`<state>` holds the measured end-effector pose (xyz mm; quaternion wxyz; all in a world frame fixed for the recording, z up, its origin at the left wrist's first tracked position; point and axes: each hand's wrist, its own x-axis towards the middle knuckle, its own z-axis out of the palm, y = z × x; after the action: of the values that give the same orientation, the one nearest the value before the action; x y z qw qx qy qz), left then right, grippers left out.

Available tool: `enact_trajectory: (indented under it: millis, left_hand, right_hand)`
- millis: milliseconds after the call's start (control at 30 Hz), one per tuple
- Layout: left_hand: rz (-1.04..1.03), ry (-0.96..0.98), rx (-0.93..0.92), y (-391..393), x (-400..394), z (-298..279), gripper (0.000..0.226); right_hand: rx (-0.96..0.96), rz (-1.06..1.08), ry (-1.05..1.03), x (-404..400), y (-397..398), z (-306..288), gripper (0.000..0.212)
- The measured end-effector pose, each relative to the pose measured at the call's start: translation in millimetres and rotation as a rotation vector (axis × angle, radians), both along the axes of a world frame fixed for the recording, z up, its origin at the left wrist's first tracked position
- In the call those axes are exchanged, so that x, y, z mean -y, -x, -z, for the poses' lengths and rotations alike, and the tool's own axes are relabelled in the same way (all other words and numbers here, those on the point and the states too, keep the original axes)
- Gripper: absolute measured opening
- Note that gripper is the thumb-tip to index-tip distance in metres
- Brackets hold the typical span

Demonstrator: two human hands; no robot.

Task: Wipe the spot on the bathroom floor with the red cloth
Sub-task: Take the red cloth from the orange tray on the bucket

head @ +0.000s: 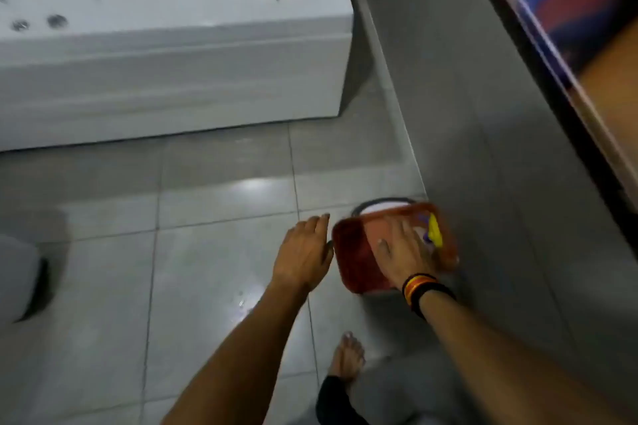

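Note:
A red tub (445, 245) stands on the grey tiled floor against the wall, with a dark handle arc behind it. A darker red, cloth-like patch (354, 255) covers its left part; blur keeps me from telling whether it is the red cloth. My right hand (404, 252), with a striped wristband, lies inside the tub with fingers spread, next to a yellow and purple item (434, 230). My left hand (305, 252) hovers open just left of the tub, holding nothing. Small wet glints (241, 304) mark the tile under my left forearm.
A white bathtub (172, 79) with metal jets fills the upper left. A grey wall (483, 148) runs along the right, with a dark-edged frame (552, 79) above it. A grey fixture (20, 276) sits at the left edge. My bare foot (347, 359) stands on the tiles.

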<state>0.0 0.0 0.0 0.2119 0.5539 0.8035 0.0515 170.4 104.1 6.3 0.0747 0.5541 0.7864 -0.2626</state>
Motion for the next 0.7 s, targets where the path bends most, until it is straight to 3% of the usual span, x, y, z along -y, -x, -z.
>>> enact_trajectory:
  millis: [133,233,400,567,700]
  left_hand:
    - [-0.065,0.129,0.114,-44.4,-30.0,92.2,0.036]
    - [-0.083,0.161,0.122,-60.7,-59.3,158.3,0.03]
    - [0.003,0.225,-0.009,-65.2,-107.7,246.4,0.062]
    - [0.11,0.426,-0.366,-63.7,-137.8,292.4,0.049]
    - [0.01,0.445,-0.322,-61.7,-147.5,283.6,0.031]
  right_hand:
    - [0.046,0.083,0.173,-8.7,-45.9,99.1,0.044]
    - [-0.033,0.233,0.355,-10.9,-59.1,173.6,0.038]
    - [-0.043,0.496,0.436,-19.0,-48.8,255.7,0.032]
    - [0.036,0.54,0.363,-23.0,-30.5,297.2,0.047]
    - [0.007,0.557,0.382,-23.5,-22.6,299.9,0.028]
